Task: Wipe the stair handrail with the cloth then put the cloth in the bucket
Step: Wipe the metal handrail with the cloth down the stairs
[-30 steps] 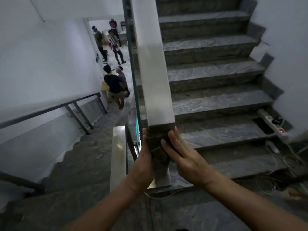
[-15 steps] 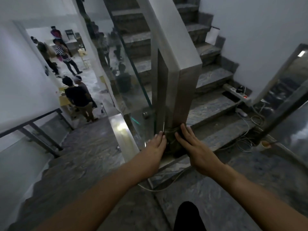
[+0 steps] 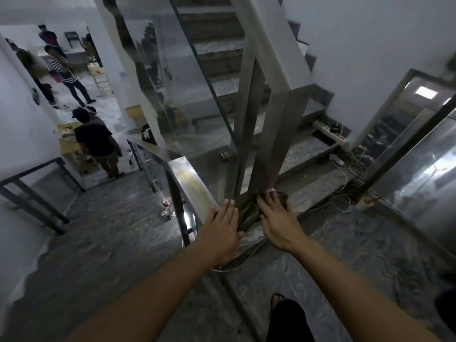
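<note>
Head view shows your cloth [image 3: 247, 211], dark and bunched, wrapped round the foot of the steel post [image 3: 276, 144] where the handrail [image 3: 269, 40] turns down to the landing. Both your arms reach forward and down, almost straight, wrists low. Your left hand [image 3: 223, 218] lies palm-down on the cloth's left side, fingers straight and held side by side, tips at the post's base. Your right hand [image 3: 276, 218] presses the cloth's right side, fingers slightly spread and pointing at the post, a fold of cloth showing past the fingertips. Neither hand is closed into a fist; both lie flat against the cloth. Just left of the post stands a glass panel [image 3: 187, 95], and below it the lower rail [image 3: 187, 178] slopes away. Cables [image 3: 345, 178] trail over the steps on the right. People [image 3: 95, 141] stand down the stairs at left.
</note>
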